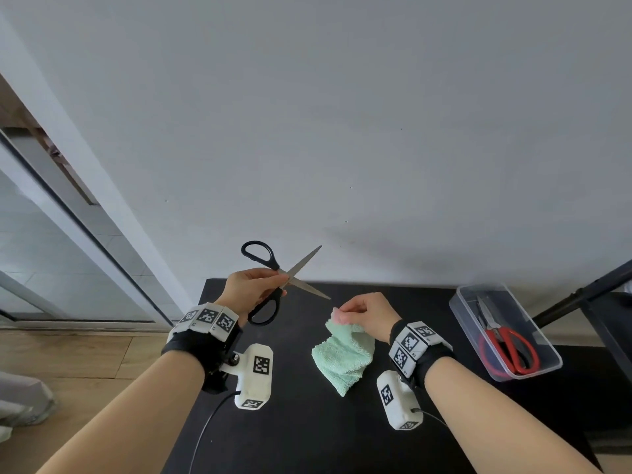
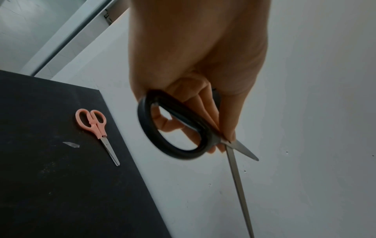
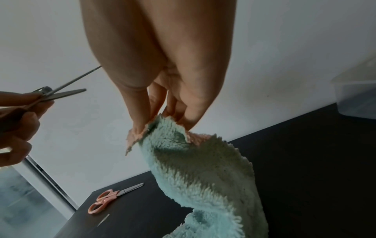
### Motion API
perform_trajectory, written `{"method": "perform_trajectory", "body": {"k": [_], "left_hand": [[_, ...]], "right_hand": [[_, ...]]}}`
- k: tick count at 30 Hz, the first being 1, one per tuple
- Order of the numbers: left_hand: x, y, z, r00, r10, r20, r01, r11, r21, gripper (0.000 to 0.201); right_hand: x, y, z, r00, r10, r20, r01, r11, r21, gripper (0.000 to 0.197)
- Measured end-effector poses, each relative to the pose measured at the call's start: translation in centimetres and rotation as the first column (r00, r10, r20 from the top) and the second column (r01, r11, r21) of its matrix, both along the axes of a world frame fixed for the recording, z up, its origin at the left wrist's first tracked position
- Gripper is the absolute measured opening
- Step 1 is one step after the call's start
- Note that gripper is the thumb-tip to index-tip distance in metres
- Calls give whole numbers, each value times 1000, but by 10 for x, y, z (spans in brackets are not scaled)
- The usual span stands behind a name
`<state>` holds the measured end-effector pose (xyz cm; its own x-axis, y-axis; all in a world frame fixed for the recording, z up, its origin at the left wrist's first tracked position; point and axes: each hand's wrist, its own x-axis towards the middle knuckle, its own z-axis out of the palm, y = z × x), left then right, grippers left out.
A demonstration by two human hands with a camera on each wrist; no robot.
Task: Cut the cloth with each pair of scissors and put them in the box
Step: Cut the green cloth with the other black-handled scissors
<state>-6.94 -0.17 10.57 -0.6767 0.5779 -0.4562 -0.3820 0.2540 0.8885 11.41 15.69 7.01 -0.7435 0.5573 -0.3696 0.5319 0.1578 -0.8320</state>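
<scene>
My left hand (image 1: 253, 289) grips black-handled scissors (image 1: 273, 285) near the pivot, held above the table's back left with the blades spread wide. In the left wrist view the fingers (image 2: 205, 112) curl round the black scissors (image 2: 175, 127) by one handle loop. My right hand (image 1: 362, 313) pinches the top edge of a mint-green cloth (image 1: 345, 357) with a pink corner, lifting it while its lower part lies on the black table (image 1: 307, 422). The blade tips point at the cloth, a short gap away. Red scissors (image 1: 506, 343) lie in the clear plastic box (image 1: 461, 313) at right. The cloth (image 3: 203, 169) hangs from my right hand (image 3: 162, 116).
Small pink scissors (image 2: 95, 128) lie shut near the table's back left edge, seen too as the pink scissors (image 3: 112, 196). A small clear scrap (image 2: 71, 144) lies beside them. A grey wall stands right behind the table; a dark stand (image 1: 581, 295) rises at far right.
</scene>
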Motion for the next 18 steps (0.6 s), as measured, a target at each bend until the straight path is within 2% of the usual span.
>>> {"method": "perform_trajectory", "body": {"k": [5, 9, 12, 18], "left_hand": [[4, 2, -3, 1000, 2, 4, -2, 1000, 7, 10], [6, 4, -6, 1000, 14, 16, -14, 1000, -11, 21], [7, 8, -4, 999, 25, 36, -25, 1000, 2, 19], [14, 16, 3, 998, 8, 68, -11, 999, 48, 21]], "right_hand": [[-2, -10, 0, 998, -43, -40, 43, 999, -17, 12], [-4, -14, -2, 1000, -29, -11, 29, 1000, 6, 8], [-7, -19, 1, 1000, -10, -1, 10, 1000, 10, 4], [-20, -36, 16, 990, -52, -132, 26, 981, -191, 16]]}}
